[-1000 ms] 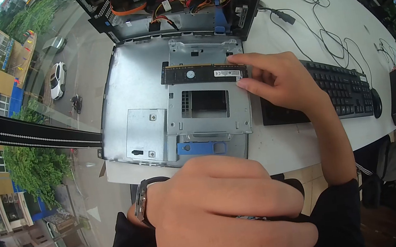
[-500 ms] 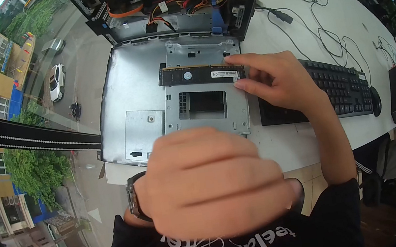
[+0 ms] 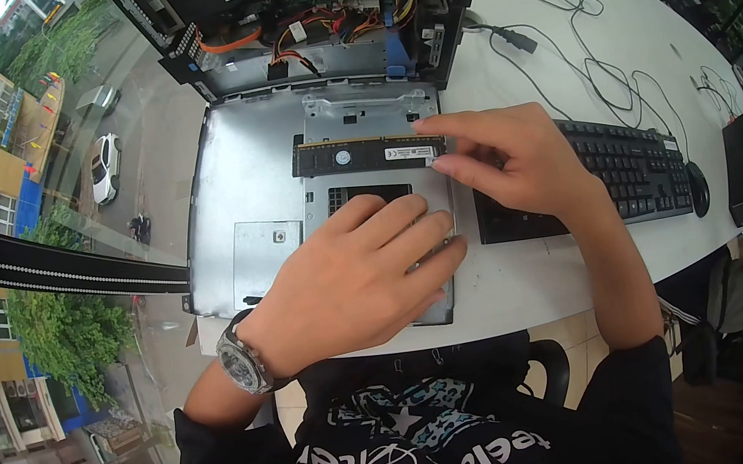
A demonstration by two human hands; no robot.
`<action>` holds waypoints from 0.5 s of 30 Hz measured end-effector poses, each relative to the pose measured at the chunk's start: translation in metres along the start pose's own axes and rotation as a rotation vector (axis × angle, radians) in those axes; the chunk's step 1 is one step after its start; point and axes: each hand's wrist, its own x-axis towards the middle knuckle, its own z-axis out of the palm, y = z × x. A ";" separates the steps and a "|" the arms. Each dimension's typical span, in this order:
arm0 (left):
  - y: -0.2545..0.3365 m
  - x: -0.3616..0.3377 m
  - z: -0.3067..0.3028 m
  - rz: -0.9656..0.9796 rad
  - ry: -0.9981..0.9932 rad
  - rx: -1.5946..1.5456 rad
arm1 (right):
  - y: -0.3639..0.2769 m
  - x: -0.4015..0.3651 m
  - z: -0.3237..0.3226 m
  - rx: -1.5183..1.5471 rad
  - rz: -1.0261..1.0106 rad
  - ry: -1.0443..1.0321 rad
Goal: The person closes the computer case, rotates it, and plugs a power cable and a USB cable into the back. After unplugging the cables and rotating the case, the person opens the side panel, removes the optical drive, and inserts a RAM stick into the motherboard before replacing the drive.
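My right hand pinches the right end of a black RAM stick between thumb and fingers. The stick lies level across the view, gold contacts along its far edge, with a round sticker and a white label facing up. Under it is a bare metal side panel, lying flat with a rectangular cutout. My left hand, a watch on its wrist, hovers over the near part of the panel. Its fingers are bent and spread apart, with nothing visible in them. It covers part of the cutout.
An opened computer case with loose coloured cables stands behind the panel. On the right of the white table are a black keyboard, a mouse and a power cord. A window borders the left side.
My left hand has moved away from the camera, down over the panel, and its fingers have spread from a curled shape. My right hand keeps hold of the RAM stick. The view has shifted slightly.
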 end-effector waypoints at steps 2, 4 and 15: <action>0.000 -0.001 0.001 -0.006 0.016 -0.002 | 0.001 -0.001 0.000 0.000 0.011 -0.007; 0.000 -0.001 0.002 -0.018 0.034 -0.004 | 0.000 0.000 0.000 0.003 0.020 -0.018; -0.012 -0.003 0.008 -0.023 0.147 0.074 | -0.015 0.001 0.000 0.172 0.093 0.041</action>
